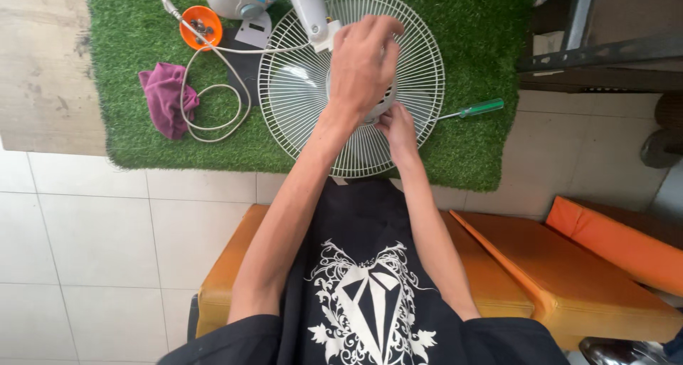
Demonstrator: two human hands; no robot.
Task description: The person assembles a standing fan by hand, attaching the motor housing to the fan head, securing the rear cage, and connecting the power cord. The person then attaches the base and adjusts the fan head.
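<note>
A white wire fan guard (299, 87) lies flat on a green artificial-grass mat (484, 30), joined to the white fan body (306, 6) at the top. My left hand (361, 62) reaches over the middle of the guard, fingers curled down on the white hub (383, 102) there. My right hand (397, 127) touches the hub from its near side, fingers pressed against it. What either hand grips under the fingers is hidden.
A green-handled screwdriver (475, 110) lies right of the guard. An orange bowl (200, 27) with small parts, a magenta cloth (165, 98) and a looped white power cord (213, 91) lie at the left. Orange cushions (569, 272) flank me on a white tile floor.
</note>
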